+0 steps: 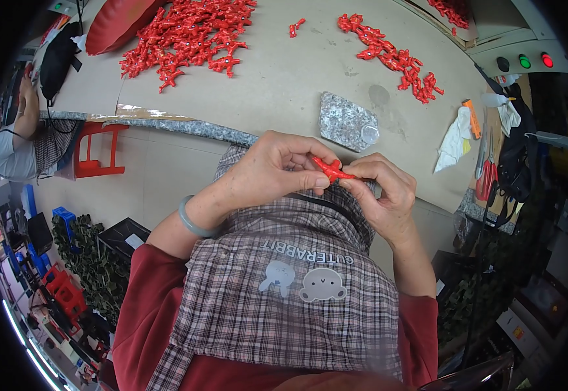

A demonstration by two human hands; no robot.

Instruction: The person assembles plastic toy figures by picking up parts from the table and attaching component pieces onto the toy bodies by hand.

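Observation:
A small red plastic figure (331,171) is pinched between my two hands, just in front of the table's near edge. My left hand (282,163) has thumb and fingers closed on its left end. The opposite end sits in the fingertips of my right hand (381,188). Just beyond the hands lies a grey speckled stone slab (344,120) with a small clear round piece (369,134) on it. A big heap of similar red figures (183,39) covers the far left of the table, and a looser row of red figures (394,57) runs across the far right.
A red basin (117,26) stands at the far left, beside the heap. On the right lie a white cloth (452,140), an orange-handled tool (471,118) and red-handled scissors (486,179). Another person (20,146) sits at the left near a red stool (99,151).

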